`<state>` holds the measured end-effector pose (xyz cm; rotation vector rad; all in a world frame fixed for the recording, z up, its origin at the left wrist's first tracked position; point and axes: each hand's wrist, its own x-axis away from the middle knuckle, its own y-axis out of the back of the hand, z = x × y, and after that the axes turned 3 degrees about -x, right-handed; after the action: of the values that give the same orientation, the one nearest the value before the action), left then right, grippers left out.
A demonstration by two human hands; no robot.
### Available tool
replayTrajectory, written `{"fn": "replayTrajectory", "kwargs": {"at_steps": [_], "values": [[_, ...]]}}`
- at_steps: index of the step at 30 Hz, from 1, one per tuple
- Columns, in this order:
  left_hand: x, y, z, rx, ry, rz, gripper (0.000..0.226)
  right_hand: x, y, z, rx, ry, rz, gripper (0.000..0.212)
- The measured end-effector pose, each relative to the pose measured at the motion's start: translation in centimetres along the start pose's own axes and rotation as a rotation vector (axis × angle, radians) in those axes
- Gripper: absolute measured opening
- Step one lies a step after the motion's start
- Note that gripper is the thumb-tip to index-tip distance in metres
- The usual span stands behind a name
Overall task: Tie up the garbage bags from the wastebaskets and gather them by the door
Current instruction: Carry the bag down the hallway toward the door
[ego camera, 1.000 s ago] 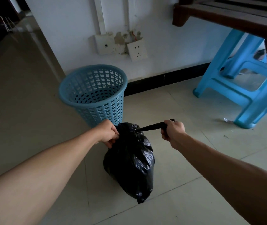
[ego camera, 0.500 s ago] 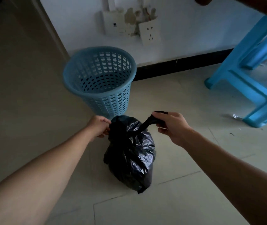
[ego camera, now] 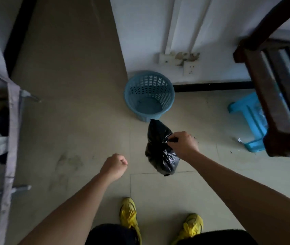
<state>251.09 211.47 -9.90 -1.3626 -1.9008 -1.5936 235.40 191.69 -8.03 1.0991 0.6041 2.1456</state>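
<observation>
R grip [ego camera: 183,145] holds bag [ego camera: 156,138], tile floor [ego camera: 87,124], basket [ego camera: 149,85] by wall [ego camera: 220,41]

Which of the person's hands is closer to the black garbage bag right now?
Right. The right hand grips the black garbage bag at its gathered neck. The left hand is apart from it, off to its left, curled and holding nothing.

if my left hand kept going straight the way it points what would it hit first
Likely the black plastic garbage bag hanging from the right hand; the curled, empty left hand points at it. Depth is unclear; missing it, the blue perforated plastic wastebasket comes next.
</observation>
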Motion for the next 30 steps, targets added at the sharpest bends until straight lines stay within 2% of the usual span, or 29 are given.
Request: {"fn": "replayTrajectory", "kwargs": {"at_steps": [5,9,12,14,21,23,25,27,30], "values": [[13.6,6.9,-0.1,0.067,0.050,-0.053,0.017,9.1,6.6,7.4,0.249,0.069,0.069,0.028],[25.1,10.2,1.0,0.137,0.132,-0.151,0.018,17.3,10.5,12.4,0.353,0.217,0.162,0.027],[33.0,10.1,2.3,0.228,0.209,-0.277,0.015,22.8,12.2,14.9,0.444,0.373,0.246,0.029],[38.1,8.5,3.4,0.308,0.248,-0.349,0.013,26.5,12.5,15.9,0.538,0.494,0.313,0.031],[57.4,0.2,8.2,0.447,0.434,-0.449,0.012,40.8,9.1,17.1,0.846,0.878,0.538,0.029],[63.7,-3.2,10.8,0.471,0.512,-0.523,0.016,46.4,6.7,17.5,0.904,0.996,0.603,0.026],[68.9,-6.7,13.3,0.477,0.578,-0.553,0.010,51.3,4.0,17.7,0.935,1.101,0.646,0.024],[73.8,-10.4,16.1,0.513,0.659,-0.592,0.022,56.6,0.9,17.7,0.967,1.214,0.681,0.022],[81.9,-16.5,20.2,0.571,0.766,-0.607,0.016,65.5,-5.1,16.7,1.027,1.341,0.755,0.019]]}}
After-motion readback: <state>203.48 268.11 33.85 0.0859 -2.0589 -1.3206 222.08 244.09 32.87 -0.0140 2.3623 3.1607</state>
